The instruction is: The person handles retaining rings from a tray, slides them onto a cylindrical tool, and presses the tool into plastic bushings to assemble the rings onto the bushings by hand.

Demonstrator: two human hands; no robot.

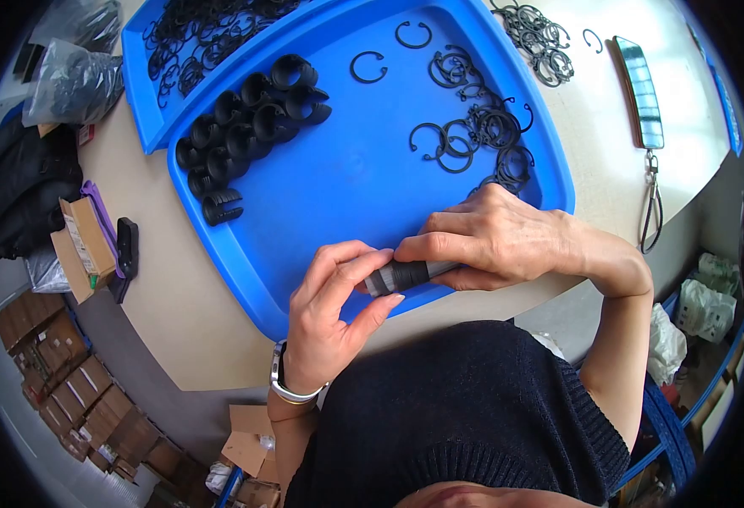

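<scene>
Your left hand (325, 296), fingers closed about one end of a grey rod (382, 280); your right hand (499, 241), fingers gripping its other end; rod held over the near rim of the blue tray (219, 267); black band (410, 273) around it, apparently stacked rings, though partly hidden; in the tray, black ring bundles (249, 127) at left, loose rings (497, 129) at right; beneath, the bench (160, 326).

Phone (640, 91), corded strap (654, 199) attached: laid on the surface (187, 339), at right. Small opened carton (88, 241): placed at left, beside a purple item (102, 217). Black bag (20, 173): seen at far left. Cardboard boxes (101, 394): grouped at lower left. White plastic bag (666, 345): kept at right.
</scene>
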